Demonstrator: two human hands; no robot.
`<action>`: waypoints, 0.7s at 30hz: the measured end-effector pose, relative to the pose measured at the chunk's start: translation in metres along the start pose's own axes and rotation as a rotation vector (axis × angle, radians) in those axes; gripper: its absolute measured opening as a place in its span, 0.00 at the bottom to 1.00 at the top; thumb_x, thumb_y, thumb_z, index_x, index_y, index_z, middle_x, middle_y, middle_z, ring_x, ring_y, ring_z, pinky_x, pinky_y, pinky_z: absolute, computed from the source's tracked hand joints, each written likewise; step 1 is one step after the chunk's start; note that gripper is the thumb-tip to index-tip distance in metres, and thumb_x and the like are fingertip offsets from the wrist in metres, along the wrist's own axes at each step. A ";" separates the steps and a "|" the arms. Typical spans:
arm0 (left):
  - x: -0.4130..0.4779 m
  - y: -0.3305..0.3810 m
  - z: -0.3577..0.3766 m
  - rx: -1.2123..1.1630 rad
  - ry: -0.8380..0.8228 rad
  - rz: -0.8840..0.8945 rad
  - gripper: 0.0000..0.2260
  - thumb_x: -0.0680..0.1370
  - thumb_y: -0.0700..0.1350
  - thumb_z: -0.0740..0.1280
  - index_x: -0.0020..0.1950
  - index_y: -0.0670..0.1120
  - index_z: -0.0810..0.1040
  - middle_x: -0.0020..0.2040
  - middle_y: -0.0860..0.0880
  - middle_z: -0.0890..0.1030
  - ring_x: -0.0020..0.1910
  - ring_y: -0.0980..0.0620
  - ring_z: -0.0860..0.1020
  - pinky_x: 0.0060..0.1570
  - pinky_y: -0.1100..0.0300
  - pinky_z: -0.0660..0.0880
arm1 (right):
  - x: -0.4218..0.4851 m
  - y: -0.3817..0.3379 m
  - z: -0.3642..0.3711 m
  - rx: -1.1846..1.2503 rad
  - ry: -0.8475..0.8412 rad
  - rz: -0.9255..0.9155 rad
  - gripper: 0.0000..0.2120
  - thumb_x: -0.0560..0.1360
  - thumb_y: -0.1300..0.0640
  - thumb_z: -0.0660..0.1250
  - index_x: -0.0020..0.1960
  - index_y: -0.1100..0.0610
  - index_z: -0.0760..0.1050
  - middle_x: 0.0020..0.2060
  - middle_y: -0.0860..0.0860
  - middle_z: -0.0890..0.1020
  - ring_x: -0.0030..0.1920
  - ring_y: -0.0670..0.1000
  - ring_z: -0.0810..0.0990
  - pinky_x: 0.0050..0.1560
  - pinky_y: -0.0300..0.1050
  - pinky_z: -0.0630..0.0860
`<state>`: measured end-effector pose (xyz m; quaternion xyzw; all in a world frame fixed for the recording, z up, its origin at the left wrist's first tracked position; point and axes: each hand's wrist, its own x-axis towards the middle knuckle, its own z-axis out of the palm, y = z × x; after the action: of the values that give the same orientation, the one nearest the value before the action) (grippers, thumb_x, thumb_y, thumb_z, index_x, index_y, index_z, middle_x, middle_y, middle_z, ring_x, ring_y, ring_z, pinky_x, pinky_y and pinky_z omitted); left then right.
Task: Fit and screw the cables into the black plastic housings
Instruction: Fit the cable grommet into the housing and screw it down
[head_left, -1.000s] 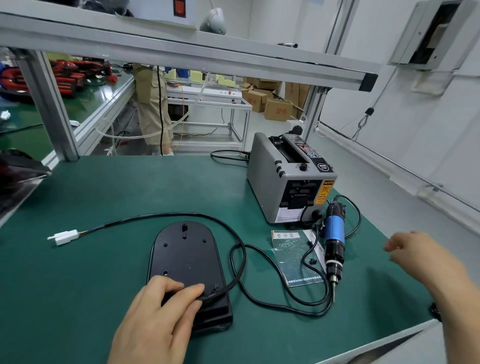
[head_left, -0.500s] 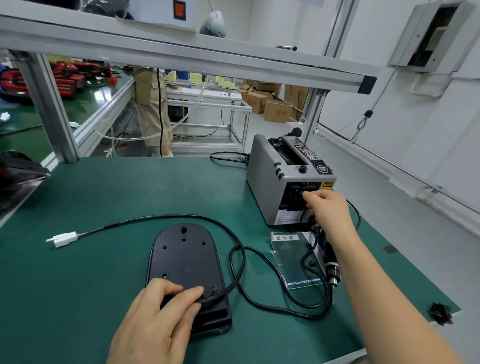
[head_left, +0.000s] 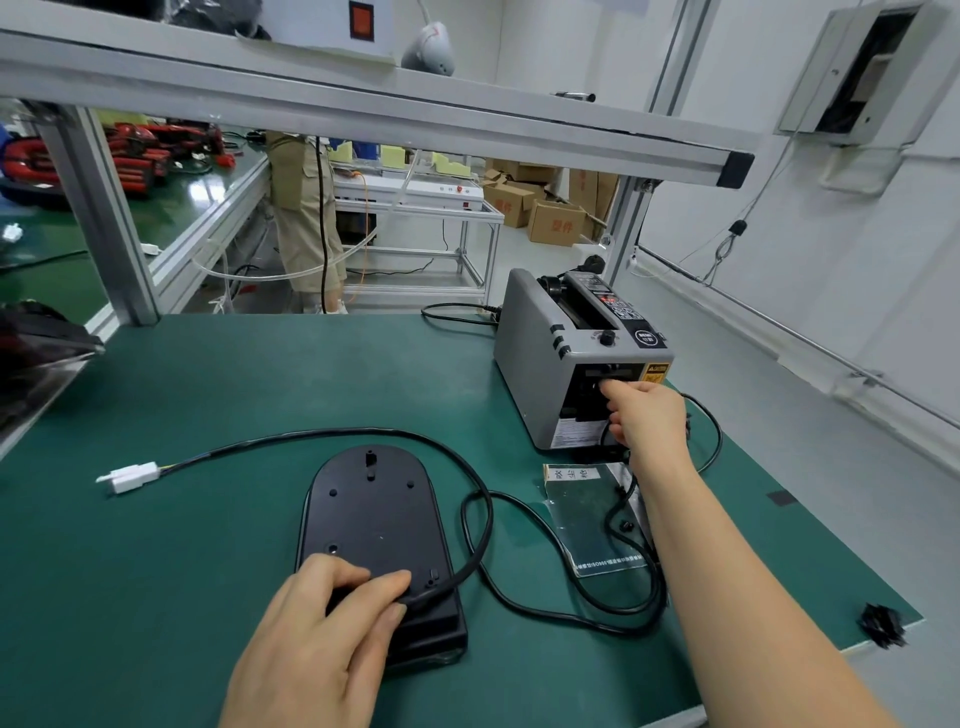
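A flat black plastic housing with one rounded end (head_left: 371, 525) lies face down on the green bench mat (head_left: 208, 395), its squared end nearest the person. The left hand (head_left: 317, 639) rests over that near end, fingers (head_left: 363, 579) close together and lightly curled on the plastic. The thumb and index finger pinch a black round cable (head_left: 485, 514) where it meets the housing's near right corner. From the fingertips the cable arcs round the housing's right side and far end to a white plastic connector (head_left: 130, 475) lying apart on the left of the mat. The right hand (head_left: 649, 421) reaches to the front opening of a grey boxy tape dispenser (head_left: 540, 374), index finger at the slot; whether it pinches anything cannot be told.
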<state>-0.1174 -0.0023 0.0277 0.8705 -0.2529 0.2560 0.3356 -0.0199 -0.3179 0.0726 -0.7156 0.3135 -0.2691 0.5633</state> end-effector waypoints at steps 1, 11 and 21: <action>0.000 0.000 0.000 0.003 0.001 0.001 0.18 0.76 0.58 0.57 0.46 0.53 0.85 0.41 0.54 0.76 0.40 0.58 0.69 0.26 0.65 0.70 | 0.000 0.000 0.000 0.015 0.001 0.013 0.16 0.71 0.58 0.68 0.48 0.73 0.74 0.30 0.54 0.73 0.30 0.50 0.69 0.32 0.43 0.69; -0.002 0.000 -0.001 0.002 -0.034 -0.024 0.15 0.73 0.54 0.59 0.46 0.53 0.85 0.41 0.54 0.76 0.41 0.57 0.70 0.26 0.63 0.72 | -0.007 0.006 -0.009 0.195 -0.092 0.120 0.05 0.73 0.60 0.70 0.41 0.59 0.75 0.26 0.49 0.71 0.23 0.45 0.66 0.23 0.34 0.68; 0.006 -0.001 -0.012 -0.128 -0.134 -0.175 0.08 0.72 0.60 0.61 0.44 0.64 0.80 0.42 0.62 0.73 0.43 0.63 0.73 0.34 0.65 0.71 | -0.091 -0.015 0.002 0.265 -0.508 0.086 0.05 0.72 0.60 0.70 0.38 0.56 0.79 0.27 0.47 0.74 0.25 0.43 0.69 0.25 0.34 0.68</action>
<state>-0.1152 0.0059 0.0390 0.8812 -0.2136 0.1502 0.3940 -0.0759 -0.2455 0.0833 -0.6664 0.1547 -0.0955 0.7231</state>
